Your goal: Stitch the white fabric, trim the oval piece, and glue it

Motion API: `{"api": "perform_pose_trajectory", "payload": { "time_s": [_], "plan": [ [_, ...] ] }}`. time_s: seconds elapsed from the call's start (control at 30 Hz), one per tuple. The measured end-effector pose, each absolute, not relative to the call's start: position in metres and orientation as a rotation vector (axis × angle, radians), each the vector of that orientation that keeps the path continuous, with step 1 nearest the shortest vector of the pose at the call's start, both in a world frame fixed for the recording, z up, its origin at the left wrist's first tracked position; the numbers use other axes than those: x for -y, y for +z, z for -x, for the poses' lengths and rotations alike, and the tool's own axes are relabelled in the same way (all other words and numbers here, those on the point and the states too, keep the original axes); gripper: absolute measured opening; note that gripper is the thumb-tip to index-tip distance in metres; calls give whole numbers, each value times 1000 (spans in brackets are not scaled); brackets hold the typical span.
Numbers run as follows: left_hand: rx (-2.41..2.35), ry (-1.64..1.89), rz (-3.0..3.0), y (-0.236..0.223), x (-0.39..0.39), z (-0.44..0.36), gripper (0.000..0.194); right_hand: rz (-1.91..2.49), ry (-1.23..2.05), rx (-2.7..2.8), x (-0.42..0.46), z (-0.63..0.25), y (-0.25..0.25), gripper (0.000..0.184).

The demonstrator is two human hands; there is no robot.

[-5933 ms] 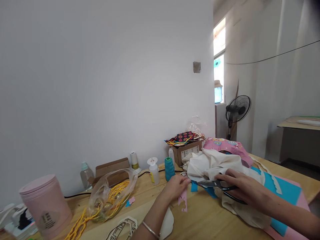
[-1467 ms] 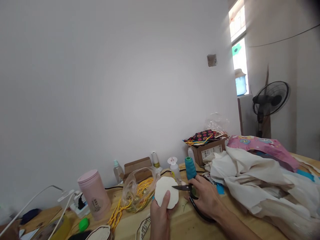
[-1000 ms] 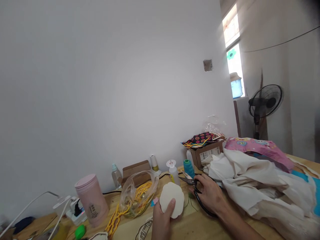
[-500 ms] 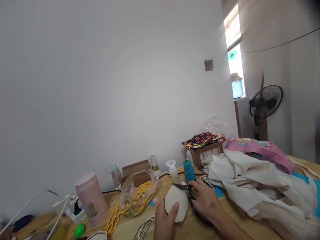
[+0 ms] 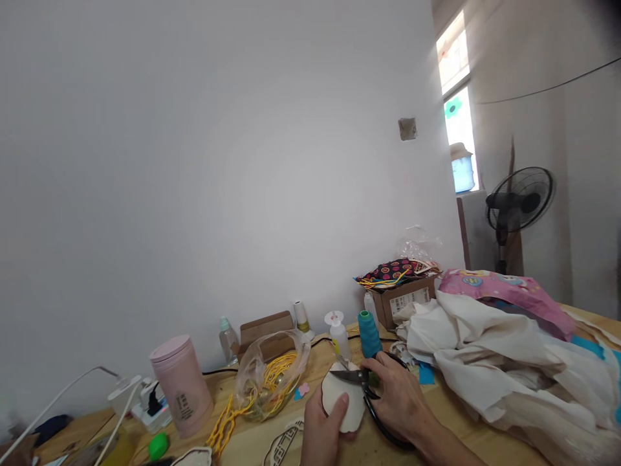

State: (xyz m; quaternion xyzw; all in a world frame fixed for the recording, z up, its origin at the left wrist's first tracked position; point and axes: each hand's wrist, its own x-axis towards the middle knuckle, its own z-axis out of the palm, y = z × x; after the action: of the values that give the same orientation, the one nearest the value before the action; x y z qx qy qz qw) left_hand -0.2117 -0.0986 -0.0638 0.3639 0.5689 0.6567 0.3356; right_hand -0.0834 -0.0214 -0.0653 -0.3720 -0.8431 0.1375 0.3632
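Note:
My left hand [image 5: 326, 424] pinches a white scallop-edged piece of cloth or card [image 5: 343, 402] by its lower left side, thumb on top. My right hand [image 5: 395, 395] is wrapped round the black handles of a pair of scissors [image 5: 350, 375]. The blades point left and lie at the upper edge of the white piece, one blade across its face. Just behind the scissors stands a spool of teal thread [image 5: 369, 334]. Left of my left hand lies an openwork wooden frame [image 5: 285, 443], partly cut off by the picture's lower edge.
Crumpled white cloth [image 5: 504, 356] covers the right of the table. Behind it are a cardboard box [image 5: 405, 301] and a pink bag [image 5: 504, 298]. A clear bag with yellow cords [image 5: 276, 375], a pink tumbler [image 5: 183, 386] and a power strip [image 5: 150, 414] stand on the left.
The scissors' blades have moved from beyond the white piece's upper right edge onto it. The view has shifted slightly, and both hands keep their holds.

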Motion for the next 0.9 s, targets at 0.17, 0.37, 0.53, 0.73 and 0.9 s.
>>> {"api": "perform_pose_trajectory", "payload": {
  "time_s": [0.17, 0.37, 0.53, 0.73, 0.9],
  "plan": [
    [-1511, 1700, -953, -67, 96, 211, 43, 1118, 388, 2088, 12, 78, -65, 33],
    [-1636, 1663, -1127, -75, 94, 218, 40, 989, 394, 2132, 15, 81, -63, 33],
    [-1764, 1634, -1421, -74, 95, 223, 34, 1078, 562, 1927, 4, 76, -65, 30],
    [-1763, 1645, -1670, -83, 92, 236, 32, 819, 911, 1785, 0, 86, -72, 32],
    [-1708, 1734, -1799, -88, 91, 232, 29, 551, 1421, 1568, 9, 95, -73, 42]
  ]
}}
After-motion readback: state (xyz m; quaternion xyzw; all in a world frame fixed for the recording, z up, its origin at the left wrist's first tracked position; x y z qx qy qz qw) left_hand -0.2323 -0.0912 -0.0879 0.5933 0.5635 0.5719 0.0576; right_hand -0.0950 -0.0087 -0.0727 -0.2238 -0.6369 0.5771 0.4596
